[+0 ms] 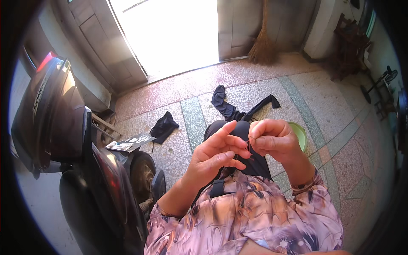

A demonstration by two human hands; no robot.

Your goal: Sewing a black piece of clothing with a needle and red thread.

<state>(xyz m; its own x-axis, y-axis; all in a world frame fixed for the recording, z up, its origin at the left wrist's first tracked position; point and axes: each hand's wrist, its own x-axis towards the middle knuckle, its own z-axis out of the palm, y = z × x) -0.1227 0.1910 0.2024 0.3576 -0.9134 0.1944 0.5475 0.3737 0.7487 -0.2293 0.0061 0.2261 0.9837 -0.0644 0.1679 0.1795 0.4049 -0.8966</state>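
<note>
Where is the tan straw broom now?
Near the head view's top, the tan straw broom is right of the bright doorway, in front of the grey door panel.

Hands: we count two, one left hand [211, 156] and one right hand [278, 143]
Thin strand [249, 146]: too fine for us to number
Dark cloth heaps [164, 128]: we see two on the floor [352, 110], pieces in each unclear
Green basin [300, 135]: one
Scooter [109, 175]: one
Broom [262, 49]: one
Fan [390, 75]: one
Door leaves [98, 39]: we make out two
</note>
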